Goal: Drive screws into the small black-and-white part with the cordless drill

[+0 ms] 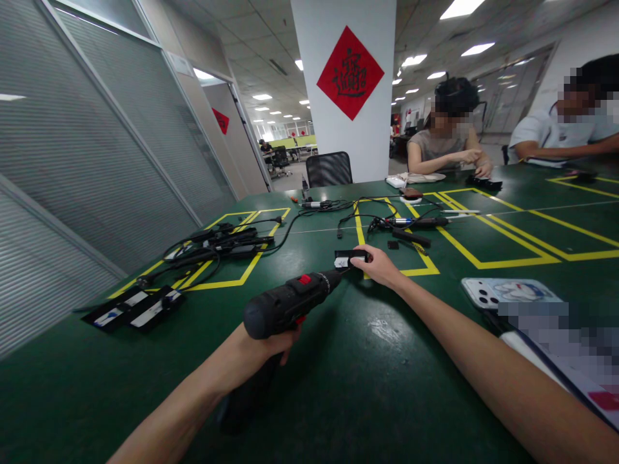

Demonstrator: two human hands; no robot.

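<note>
My left hand [278,345] is wrapped round the grip of a black cordless drill [290,301] with red buttons. The drill points right and away, its bit close to a small black box with a white label [343,259]. Pinched at its right end, that box is in my right hand [372,261], just over the green table [387,361]. Whether the bit touches the box I cannot tell.
Black cables [222,248] and two dark pouches [155,309] lie at the left. A pen-like tool [411,222] and wires lie beyond my right hand. A phone [512,291] rests at the right. Two people sit at the far right side.
</note>
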